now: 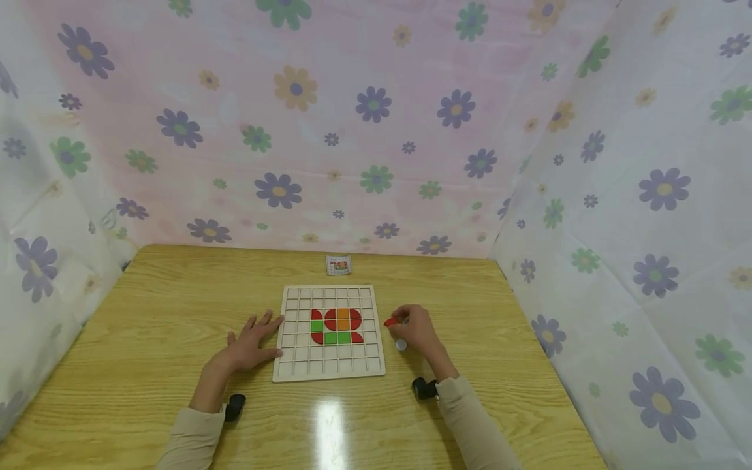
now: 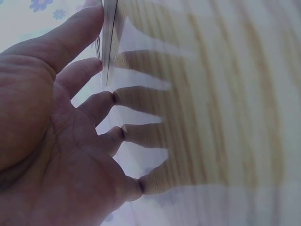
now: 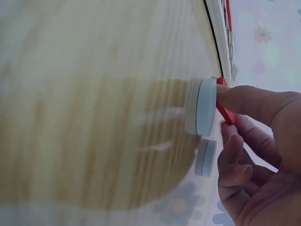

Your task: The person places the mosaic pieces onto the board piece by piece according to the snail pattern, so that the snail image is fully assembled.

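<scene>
A pale wooden grid board [image 1: 296, 369] lies mid-table, with red, green and orange tiles set in its middle squares. My left hand [image 1: 249, 346] has its fingers spread on the table, thumb and fingertips at the board's left edge. To the right of the board, my right hand [image 1: 416, 328] pinches a small red tile [image 1: 390, 322] between thumb and finger. In the right wrist view this red tile [image 3: 227, 114] is tilted, beside a whitish disc [image 3: 207, 107]. A second whitish disc [image 3: 210, 157] lies near the curled fingers.
Behind the board lies a small picture card [image 1: 338, 265] showing a coloured pattern on a grid. Flowered sheets [image 1: 329, 117] stand around the back and sides of the glossy wooden table [image 1: 194, 281]. Black wrist devices [image 1: 235, 407] are worn on both arms.
</scene>
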The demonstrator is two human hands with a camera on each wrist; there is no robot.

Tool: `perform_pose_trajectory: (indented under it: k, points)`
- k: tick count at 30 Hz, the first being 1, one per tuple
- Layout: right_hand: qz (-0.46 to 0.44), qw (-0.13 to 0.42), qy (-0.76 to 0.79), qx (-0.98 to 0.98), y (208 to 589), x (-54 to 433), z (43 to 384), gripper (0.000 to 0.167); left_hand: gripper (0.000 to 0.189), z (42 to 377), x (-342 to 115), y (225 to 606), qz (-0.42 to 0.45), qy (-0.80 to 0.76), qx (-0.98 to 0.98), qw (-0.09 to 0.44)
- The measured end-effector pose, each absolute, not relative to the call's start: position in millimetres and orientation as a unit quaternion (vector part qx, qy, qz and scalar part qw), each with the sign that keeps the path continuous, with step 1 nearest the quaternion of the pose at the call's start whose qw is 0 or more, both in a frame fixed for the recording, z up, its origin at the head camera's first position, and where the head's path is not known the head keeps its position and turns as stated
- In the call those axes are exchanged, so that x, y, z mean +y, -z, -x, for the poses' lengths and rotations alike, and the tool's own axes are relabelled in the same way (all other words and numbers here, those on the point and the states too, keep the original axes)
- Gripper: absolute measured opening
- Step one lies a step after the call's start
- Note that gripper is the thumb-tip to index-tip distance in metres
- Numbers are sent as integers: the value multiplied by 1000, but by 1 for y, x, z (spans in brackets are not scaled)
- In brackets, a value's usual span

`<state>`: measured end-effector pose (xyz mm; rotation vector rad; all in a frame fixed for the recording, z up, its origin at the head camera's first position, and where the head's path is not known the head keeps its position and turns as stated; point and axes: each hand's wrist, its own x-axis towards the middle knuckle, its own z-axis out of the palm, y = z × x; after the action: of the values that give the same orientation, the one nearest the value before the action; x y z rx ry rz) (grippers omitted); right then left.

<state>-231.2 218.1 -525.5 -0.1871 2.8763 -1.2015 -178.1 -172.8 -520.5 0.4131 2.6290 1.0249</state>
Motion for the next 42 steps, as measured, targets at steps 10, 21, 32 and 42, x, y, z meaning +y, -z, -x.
perform_pose_trajectory:
  k: [10,21,32,42]
  points:
    - [67,26,413,908,524,211,231,4,77,179,-173,520,-139,-347,916,148]
    - [94,7,518,850,520,200,227,17,77,177,-171,520,-131,-351,914,155]
    - [123,36,593,795,520,181,225,24,77,178,-171,521,-133,-354,912,157]
    - [125,45,568,812,526,155,232,16,77,180,-173,519,-133,-348,914,159]
